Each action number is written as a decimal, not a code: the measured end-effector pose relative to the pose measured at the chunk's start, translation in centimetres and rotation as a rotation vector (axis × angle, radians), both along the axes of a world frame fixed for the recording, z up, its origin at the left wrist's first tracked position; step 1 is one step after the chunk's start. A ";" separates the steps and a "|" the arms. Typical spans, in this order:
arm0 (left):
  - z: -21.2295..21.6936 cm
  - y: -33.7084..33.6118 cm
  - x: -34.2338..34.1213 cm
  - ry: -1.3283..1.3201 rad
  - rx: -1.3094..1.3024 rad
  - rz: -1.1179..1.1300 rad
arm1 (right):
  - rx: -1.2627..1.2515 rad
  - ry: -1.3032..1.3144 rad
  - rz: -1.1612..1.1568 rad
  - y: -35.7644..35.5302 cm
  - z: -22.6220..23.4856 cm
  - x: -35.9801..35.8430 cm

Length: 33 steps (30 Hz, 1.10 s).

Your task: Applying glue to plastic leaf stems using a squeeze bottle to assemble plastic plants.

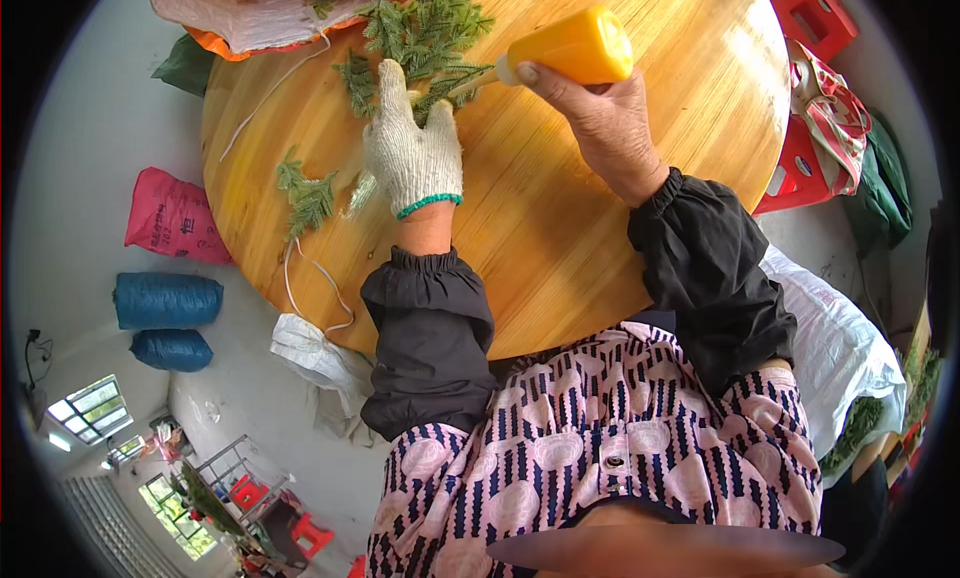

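My right hand [605, 118] is bare and wrapped round a yellow squeeze bottle [572, 46], tilted so that its long pale nozzle [474, 82] points left and slightly down. The nozzle's tip meets the green needle-leaf sprigs [425, 28] beside my left hand [412, 153]. That hand wears a white knitted glove with a green cuff edge. Its index finger stretches along the sprigs, and a piece of sprig sits between finger and thumb; the other fingers are hidden. A smaller loose sprig [308, 196] lies on the wooden table to the left.
The round wooden table [560, 248] has a pale bag with orange edging [270, 23] at its far left. White cords [270, 103] trail over it. Red stools [812, 18] and bags stand at the right; a pink sack [178, 216] and blue bundles [168, 300] lie left on the floor.
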<state>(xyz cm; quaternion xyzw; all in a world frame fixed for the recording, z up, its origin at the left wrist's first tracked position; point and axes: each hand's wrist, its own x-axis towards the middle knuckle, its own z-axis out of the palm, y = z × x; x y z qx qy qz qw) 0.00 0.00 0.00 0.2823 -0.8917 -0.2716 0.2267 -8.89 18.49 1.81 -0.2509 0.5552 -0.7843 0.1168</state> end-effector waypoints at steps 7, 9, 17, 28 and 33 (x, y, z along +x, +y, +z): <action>-2.1 -0.1 -0.1 0.144 -0.121 -0.051 | -0.090 0.012 0.073 -0.3 -0.7 0.4; -1.9 0.0 -0.1 0.106 -0.219 -0.065 | -0.083 0.007 0.096 -0.4 -0.8 0.3; -0.6 0.8 0.2 0.014 -0.040 -0.058 | -0.046 0.080 0.042 -0.5 -0.7 0.1; -1.3 0.3 0.1 0.072 -0.095 -0.021 | -0.044 0.078 -0.071 0.7 0.0 -0.8; -1.4 0.1 0.1 0.051 -0.135 -0.021 | -0.027 0.148 -0.139 1.4 0.0 -1.3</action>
